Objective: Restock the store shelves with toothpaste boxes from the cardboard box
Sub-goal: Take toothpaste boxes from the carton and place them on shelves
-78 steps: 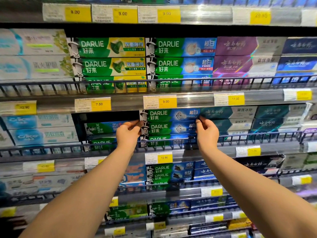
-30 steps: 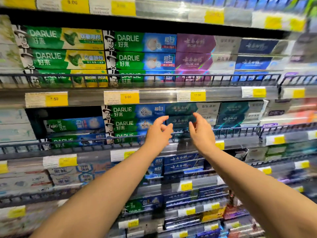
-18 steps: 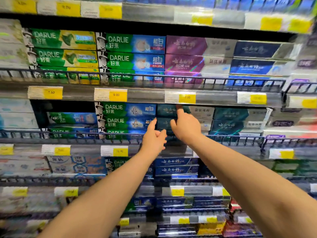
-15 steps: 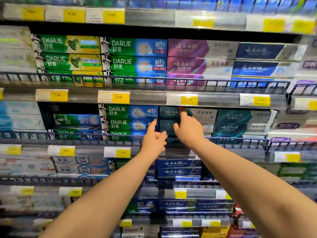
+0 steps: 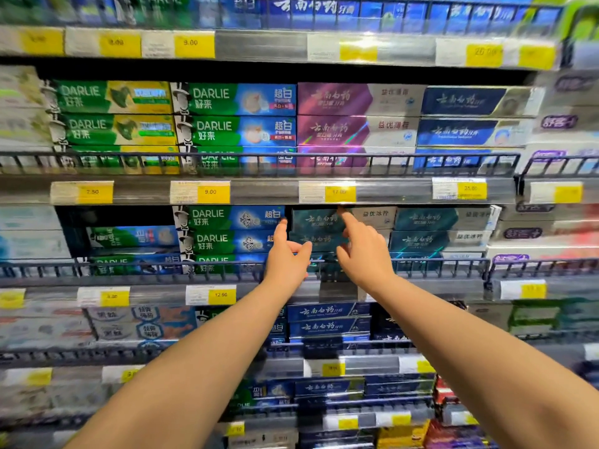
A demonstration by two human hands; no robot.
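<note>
Several tiers of shelving (image 5: pixel 265 191) filled the view, each packed with toothpaste boxes lying on their sides behind a wire rail (image 5: pixel 129 270), long axes running left to right. And there was the action, middle tier: a stack of dark teal boxes (image 5: pixel 319 220) sat just right of the green-and-blue Darlie stack (image 5: pixel 227 218). Both hands were up at it, nothing gripped in either! Left hand (image 5: pixel 287 257) was spread loose, index finger pointing up at the seam between the two stacks. Right hand (image 5: pixel 364 251) was the nearer one, fingers unclenched, index tip on or just at the top teal box's front face; contact was hard to call. That box lay straight ahead of the fingertips, so a squaring-up push looked likely. No cardboard box in shot.
</note>
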